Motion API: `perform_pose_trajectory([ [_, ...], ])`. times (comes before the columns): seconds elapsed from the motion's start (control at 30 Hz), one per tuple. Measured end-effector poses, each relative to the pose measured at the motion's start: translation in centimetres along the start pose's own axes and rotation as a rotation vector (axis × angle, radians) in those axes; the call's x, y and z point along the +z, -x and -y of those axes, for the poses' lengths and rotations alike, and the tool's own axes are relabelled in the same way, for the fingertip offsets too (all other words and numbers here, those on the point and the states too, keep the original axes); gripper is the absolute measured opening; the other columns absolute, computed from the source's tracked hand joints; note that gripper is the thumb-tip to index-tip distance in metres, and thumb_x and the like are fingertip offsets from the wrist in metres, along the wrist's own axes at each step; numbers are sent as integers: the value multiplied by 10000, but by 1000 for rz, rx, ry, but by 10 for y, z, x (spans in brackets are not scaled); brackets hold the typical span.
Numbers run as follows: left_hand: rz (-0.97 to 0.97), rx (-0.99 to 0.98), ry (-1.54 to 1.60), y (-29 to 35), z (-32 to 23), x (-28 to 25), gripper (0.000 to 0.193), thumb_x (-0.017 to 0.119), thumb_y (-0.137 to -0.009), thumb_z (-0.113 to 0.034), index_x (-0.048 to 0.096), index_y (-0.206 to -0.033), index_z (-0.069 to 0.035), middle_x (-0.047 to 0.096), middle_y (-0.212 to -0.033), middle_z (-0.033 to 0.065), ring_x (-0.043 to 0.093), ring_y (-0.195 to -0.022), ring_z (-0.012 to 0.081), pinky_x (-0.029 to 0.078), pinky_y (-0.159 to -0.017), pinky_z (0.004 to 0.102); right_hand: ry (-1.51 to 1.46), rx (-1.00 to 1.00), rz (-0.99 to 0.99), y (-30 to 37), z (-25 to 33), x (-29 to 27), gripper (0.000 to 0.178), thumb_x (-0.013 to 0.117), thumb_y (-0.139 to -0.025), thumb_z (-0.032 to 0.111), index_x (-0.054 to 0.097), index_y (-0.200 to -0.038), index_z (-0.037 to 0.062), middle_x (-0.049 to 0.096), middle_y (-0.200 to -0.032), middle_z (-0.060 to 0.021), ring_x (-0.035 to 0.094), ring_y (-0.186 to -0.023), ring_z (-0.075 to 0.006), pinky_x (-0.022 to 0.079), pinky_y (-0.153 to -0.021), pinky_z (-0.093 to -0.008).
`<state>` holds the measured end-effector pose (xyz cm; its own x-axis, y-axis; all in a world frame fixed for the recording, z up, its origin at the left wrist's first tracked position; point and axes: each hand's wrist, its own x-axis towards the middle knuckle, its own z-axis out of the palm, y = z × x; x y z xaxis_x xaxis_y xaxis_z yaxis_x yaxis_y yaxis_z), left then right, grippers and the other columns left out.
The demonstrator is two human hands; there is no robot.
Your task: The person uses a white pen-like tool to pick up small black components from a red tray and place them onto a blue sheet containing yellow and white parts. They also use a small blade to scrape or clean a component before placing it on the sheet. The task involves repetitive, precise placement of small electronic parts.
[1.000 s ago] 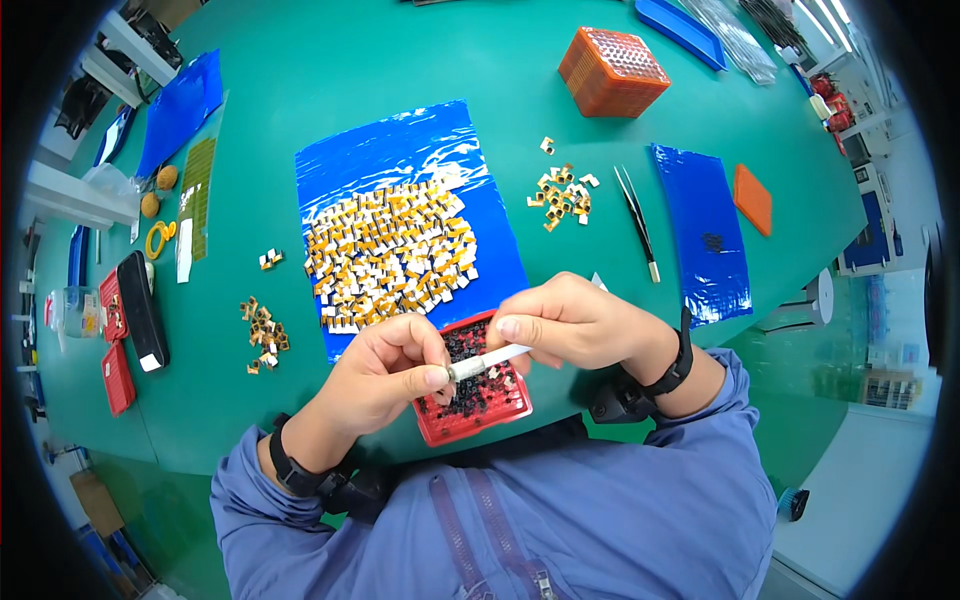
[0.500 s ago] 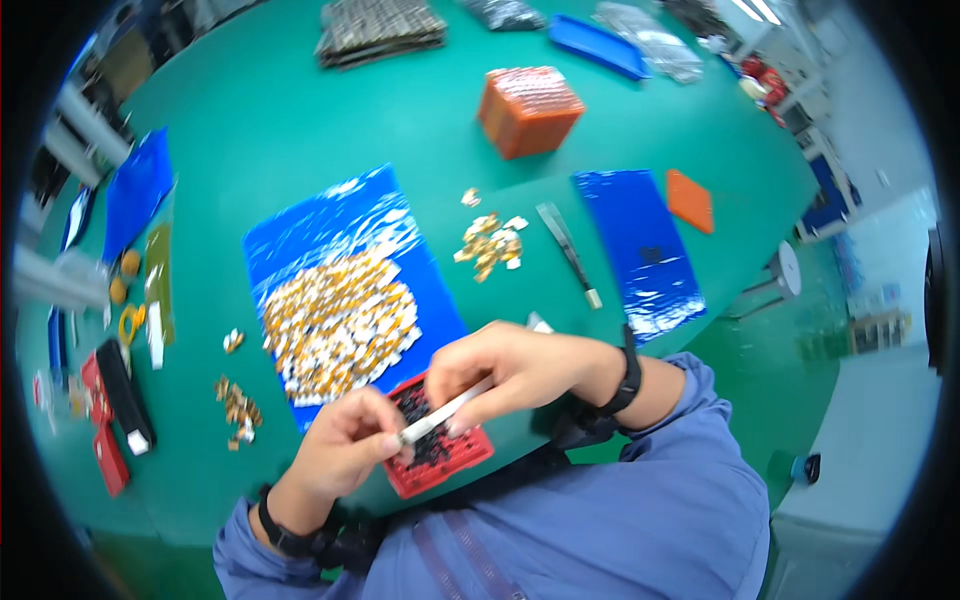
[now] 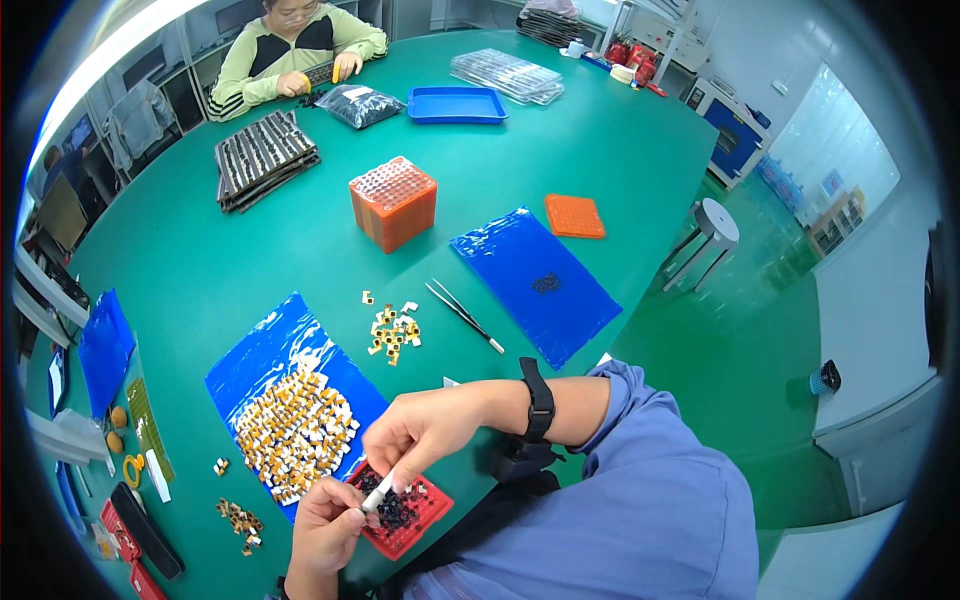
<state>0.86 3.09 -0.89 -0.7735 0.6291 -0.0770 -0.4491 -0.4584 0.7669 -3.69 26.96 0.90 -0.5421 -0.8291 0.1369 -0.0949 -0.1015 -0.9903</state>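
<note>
My right hand is closed round a slim white pen-like tool, slanting down toward my left hand. My left hand pinches at the tool's lower tip; whatever small piece sits there is too small to make out. Both hands are over a red tray that holds many tiny black parts. Just left of the tray, a blue sheet bears a large heap of small gold-and-white flex-circuit pieces. A smaller group of similar pieces lies on the table beyond my right hand.
Tweezers lie beside a second blue sheet with small dark bits. Beyond stand an orange tray stack, an orange tray and a blue tray. A co-worker sits across the table. A black case lies left.
The view has tilted up and turned right, bringing the co-worker and far table edge into sight. Both hands keep their hold over the red tray.
</note>
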Motion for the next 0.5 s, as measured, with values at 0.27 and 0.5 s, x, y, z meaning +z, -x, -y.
perform_pose_trajectory([
  [0.27, -25, -16, -30, 2, -2, 5, 132, 616, -851, -45, 490, -874, -15, 607, -780, 116, 616, -712, 176, 522, -676, 286, 24, 83, 28, 0, -1, -3, 209, 555, -920, 239, 594, -884, 37, 604, -653, -11, 495, -474, -65, 372, -428, -223],
  [0.5, -43, -74, -109, 1, -3, -1, 102, 596, -869, -55, 500, -886, -28, 608, -798, 87, 615, -721, 148, 511, -677, 266, 177, 124, 74, -4, 8, -8, 229, 532, -933, 204, 626, -811, 35, 596, -635, -1, 525, -533, -62, 402, -468, -219],
])
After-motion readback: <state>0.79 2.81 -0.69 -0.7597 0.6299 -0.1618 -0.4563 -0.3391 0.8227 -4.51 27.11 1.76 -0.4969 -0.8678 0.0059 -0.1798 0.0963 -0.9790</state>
